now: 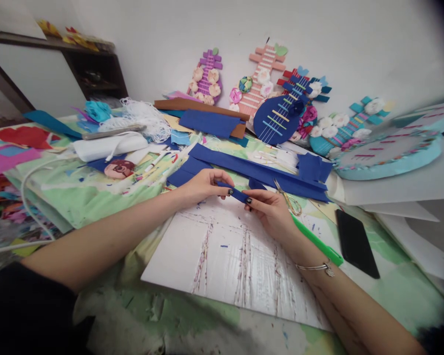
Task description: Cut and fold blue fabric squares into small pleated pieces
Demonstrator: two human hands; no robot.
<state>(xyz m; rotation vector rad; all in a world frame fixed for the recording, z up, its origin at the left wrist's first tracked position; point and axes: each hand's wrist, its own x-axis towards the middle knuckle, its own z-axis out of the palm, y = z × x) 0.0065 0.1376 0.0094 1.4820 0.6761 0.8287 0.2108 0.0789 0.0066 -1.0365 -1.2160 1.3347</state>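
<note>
A small strip of dark blue paper [238, 195] is pinched between my two hands, above the white board. My left hand [210, 186] grips its left end between thumb and fingers. At the other end my right hand [268, 207] has it in a pinch. Beneath them lies the scored white board [222, 266], with a tiny blue scrap on it. Just behind my hands stretches a long folded blue paper piece [259, 170]. Gold-handled scissors [291, 198] rest beside my right hand, and a green cutter [318, 241] lies partly under my right forearm.
A black phone [357, 243] lies at the right. Decorated paper instruments, among them a round blue one [277, 121], lean against the wall. White stringy shreds [140, 118], a white paper roll [111, 146] and coloured scraps cover the left. A white cable [25, 182] hangs at the left edge.
</note>
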